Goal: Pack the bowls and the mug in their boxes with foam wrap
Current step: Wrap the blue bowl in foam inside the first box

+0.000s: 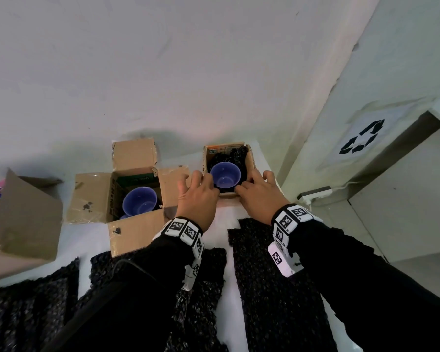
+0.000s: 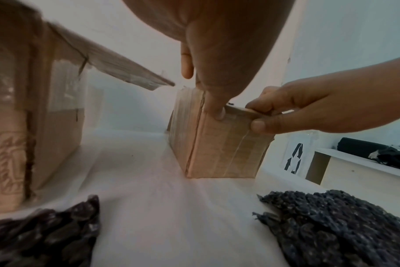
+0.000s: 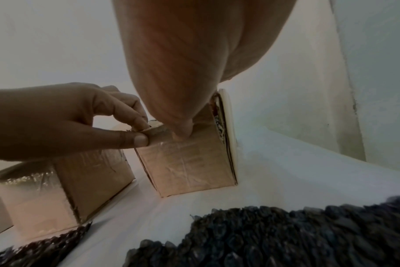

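A small cardboard box [image 1: 252, 161] stands at the table's far right, lined with black foam wrap [image 1: 235, 154], and a blue mug [image 1: 225, 176] sits upright in it. My left hand [image 1: 207, 185] grips the box's near left corner, thumb [image 2: 219, 113] on the front wall. My right hand [image 1: 248, 185] pinches the near right rim, thumb [image 3: 182, 133] outside and fingers over the edge. The small box [image 2: 217, 144] rests on the table. To its left a larger open box [image 1: 92, 196] holds a blue bowl [image 1: 140, 204].
Loose black foam sheets [image 1: 272, 275] lie on the white table [image 1: 229, 212] under my forearms. Another open cardboard box [image 1: 28, 217] stands at the far left. A white wall runs behind the boxes. Off the table's right edge are a recycling-marked bin [image 1: 363, 141] and a power strip [image 1: 315, 194].
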`<state>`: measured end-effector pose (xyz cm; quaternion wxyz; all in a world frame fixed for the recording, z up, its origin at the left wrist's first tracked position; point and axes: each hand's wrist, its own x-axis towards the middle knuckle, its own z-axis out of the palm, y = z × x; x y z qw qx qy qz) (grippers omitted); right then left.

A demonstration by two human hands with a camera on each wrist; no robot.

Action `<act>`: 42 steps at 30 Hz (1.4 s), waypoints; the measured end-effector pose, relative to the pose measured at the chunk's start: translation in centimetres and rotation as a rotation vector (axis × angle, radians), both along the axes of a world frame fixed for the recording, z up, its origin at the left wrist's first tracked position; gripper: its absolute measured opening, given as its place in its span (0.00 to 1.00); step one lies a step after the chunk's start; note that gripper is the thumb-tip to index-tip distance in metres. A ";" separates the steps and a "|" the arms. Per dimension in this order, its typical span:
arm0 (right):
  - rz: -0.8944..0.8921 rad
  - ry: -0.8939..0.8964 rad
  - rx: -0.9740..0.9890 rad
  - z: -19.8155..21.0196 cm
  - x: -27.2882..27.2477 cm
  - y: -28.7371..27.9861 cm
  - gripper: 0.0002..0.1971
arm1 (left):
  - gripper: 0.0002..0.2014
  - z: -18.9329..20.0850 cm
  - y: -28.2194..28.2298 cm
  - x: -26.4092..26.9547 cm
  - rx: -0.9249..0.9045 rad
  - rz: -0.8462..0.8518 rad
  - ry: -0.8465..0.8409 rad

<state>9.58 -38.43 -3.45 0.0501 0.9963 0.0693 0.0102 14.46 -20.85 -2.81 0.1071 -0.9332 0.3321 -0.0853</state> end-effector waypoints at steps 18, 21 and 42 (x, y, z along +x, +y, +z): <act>-0.326 0.267 0.516 -0.1 -15.4 -1.4 0.07 | 0.19 -0.1 -0.4 -10.1 -0.093 -0.297 0.501; -0.452 0.239 0.418 -1.9 -19.0 -0.4 0.22 | 0.19 -1.3 0.1 -12.1 -0.041 -0.279 0.655; -0.326 -0.141 0.465 1.7 -20.7 0.8 0.10 | 0.10 0.9 -0.4 -13.3 -0.350 -0.378 0.079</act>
